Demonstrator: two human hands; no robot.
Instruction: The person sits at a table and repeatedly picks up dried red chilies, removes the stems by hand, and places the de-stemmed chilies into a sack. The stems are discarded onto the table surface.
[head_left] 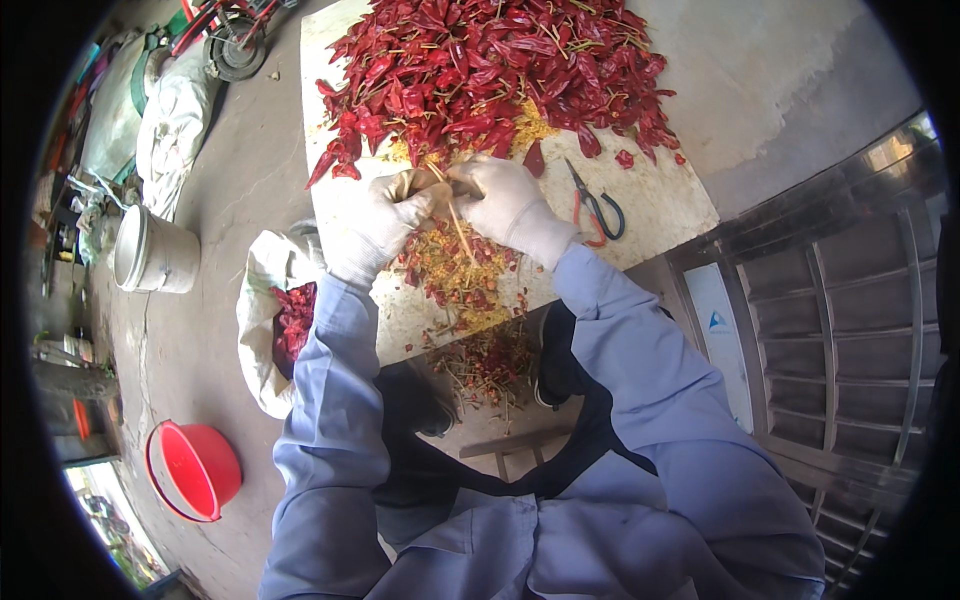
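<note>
My left hand (392, 218) and my right hand (502, 198), both in whitish work gloves, meet over the near side of a pale board. Their fingers are pinched together, the fingertips stained brown. A thin yellowish chilli stalk (461, 232) sticks out between them, pointing down toward me; whatever else the fingers enclose is hidden. Just beyond the hands rises a big heap of dried red chillies (480, 70). Below them lie yellow seeds and broken chilli bits (465, 270). Right of my right hand rest scissors (596, 210) with one red and one black handle, blades slightly apart.
Left of the board (660, 190), a white sack (262, 340) holds red chilli pieces. A white bucket (165, 252) and a red bucket (205, 470) stand farther left. Stems and scraps (485, 370) litter the floor between my feet. A dark metal grille (840, 330) is at right.
</note>
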